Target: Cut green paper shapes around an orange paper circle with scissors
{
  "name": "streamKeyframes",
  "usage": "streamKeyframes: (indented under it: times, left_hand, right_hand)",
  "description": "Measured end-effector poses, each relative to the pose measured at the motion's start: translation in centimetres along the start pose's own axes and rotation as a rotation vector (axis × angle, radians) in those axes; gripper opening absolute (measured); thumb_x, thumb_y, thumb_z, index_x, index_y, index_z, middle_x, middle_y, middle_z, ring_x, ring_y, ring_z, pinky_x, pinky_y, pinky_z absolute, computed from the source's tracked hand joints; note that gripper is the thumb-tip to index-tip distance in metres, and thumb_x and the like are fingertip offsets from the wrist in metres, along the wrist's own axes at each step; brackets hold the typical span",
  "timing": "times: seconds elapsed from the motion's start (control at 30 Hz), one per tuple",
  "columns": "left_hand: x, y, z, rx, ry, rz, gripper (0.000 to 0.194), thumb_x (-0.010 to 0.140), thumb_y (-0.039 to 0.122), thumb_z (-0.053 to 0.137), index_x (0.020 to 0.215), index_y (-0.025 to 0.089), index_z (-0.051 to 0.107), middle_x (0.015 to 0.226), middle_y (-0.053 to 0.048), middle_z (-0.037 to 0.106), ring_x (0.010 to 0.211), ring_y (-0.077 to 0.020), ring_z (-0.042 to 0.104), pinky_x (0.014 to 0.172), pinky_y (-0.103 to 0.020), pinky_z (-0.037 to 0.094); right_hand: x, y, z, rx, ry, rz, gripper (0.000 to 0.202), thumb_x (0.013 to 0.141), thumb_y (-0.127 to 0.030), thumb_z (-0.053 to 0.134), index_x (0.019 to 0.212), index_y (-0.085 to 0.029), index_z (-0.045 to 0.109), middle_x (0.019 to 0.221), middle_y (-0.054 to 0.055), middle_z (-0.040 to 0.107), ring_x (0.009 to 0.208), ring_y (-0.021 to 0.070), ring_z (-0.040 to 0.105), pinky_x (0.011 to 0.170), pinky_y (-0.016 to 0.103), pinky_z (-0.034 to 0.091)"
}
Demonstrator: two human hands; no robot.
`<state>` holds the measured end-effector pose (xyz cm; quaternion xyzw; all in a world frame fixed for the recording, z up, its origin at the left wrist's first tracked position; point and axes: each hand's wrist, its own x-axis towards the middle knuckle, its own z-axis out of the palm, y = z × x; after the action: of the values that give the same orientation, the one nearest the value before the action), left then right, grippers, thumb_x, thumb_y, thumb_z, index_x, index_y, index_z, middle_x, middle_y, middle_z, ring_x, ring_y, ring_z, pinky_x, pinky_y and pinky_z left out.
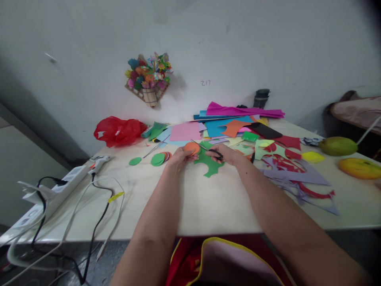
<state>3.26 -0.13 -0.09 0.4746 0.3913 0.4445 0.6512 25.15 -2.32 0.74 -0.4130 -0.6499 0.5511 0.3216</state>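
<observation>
In the middle of the table my left hand (179,158) pinches an orange disc (192,148), which looks like felt or craft foam. My right hand (224,155) has its fingers in the black handles of a pair of scissors (215,154). The blades point left, close to the disc's upper right edge; whether they touch it I cannot tell. Below both hands lies a green sheet (210,169) with rounded cutouts. Left of my left hand is a small stack of discs with a green disc (157,159) on top, and a single green disc (135,161) lies farther left.
Coloured sheets (186,132) and scraps (297,174) cover the back and right of the table. A red plastic bag (117,132) sits back left. A power strip (64,186) with cables runs along the left edge. Two mango-like fruits, one green (337,146), one yellow (358,168), lie far right.
</observation>
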Motion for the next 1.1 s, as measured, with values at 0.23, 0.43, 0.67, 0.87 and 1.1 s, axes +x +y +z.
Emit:
streamKeyframes:
  times: [0.23, 0.43, 0.67, 0.87, 1.1]
  left_hand:
    - [0.1, -0.04, -0.31, 0.007, -0.052, -0.016, 0.01, 0.074, 0.008, 0.076, 0.076, 0.006, 0.066, 0.061, -0.01, 0.069, 0.05, -0.0144, 0.065, 0.051, -0.021, 0.054]
    - [-0.08, 0.08, 0.02, 0.004, -0.07, -0.029, 0.007, 0.074, 0.007, 0.074, 0.077, 0.006, 0.067, 0.061, -0.011, 0.07, 0.05, -0.0144, 0.064, 0.05, -0.022, 0.053]
    - [-0.03, 0.08, 0.0, -0.008, -0.085, -0.041, 0.009, 0.075, 0.008, 0.075, 0.073, 0.006, 0.067, 0.06, -0.01, 0.069, 0.049, -0.0136, 0.065, 0.049, -0.019, 0.053]
    - [-0.39, 0.49, 0.02, -0.016, -0.062, -0.081, 0.006, 0.077, 0.003, 0.069, 0.072, 0.006, 0.066, 0.059, -0.01, 0.069, 0.047, -0.0127, 0.064, 0.047, -0.018, 0.052]
    - [-0.68, 0.77, 0.03, -0.014, -0.055, -0.095, 0.008, 0.079, 0.002, 0.068, 0.072, 0.006, 0.065, 0.057, -0.008, 0.068, 0.045, -0.0119, 0.063, 0.045, -0.017, 0.05]
  right_hand:
    - [-0.39, -0.48, -0.06, -0.004, -0.021, 0.042, 0.048, 0.074, -0.051, 0.071, 0.054, -0.019, 0.041, 0.047, -0.003, 0.049, 0.034, 0.0052, 0.039, 0.035, 0.022, 0.02]
    - [-0.45, -0.49, -0.01, -0.022, -0.006, 0.036, 0.046, 0.076, -0.05, 0.071, 0.057, -0.019, 0.043, 0.048, -0.003, 0.05, 0.034, 0.0054, 0.041, 0.035, 0.021, 0.018]
    - [-0.36, -0.36, -0.02, -0.034, -0.014, 0.018, 0.047, 0.075, -0.051, 0.072, 0.057, -0.02, 0.043, 0.047, -0.004, 0.047, 0.035, 0.0056, 0.039, 0.035, 0.022, 0.02]
    - [-0.16, -0.16, -0.1, -0.029, -0.019, -0.016, 0.049, 0.077, -0.054, 0.07, 0.056, -0.021, 0.041, 0.045, -0.006, 0.042, 0.035, 0.0057, 0.037, 0.036, 0.022, 0.023]
    - [0.01, -0.04, -0.26, -0.044, -0.036, -0.021, 0.045, 0.08, -0.051, 0.068, 0.059, -0.021, 0.044, 0.045, -0.006, 0.043, 0.036, 0.0065, 0.036, 0.035, 0.021, 0.025]
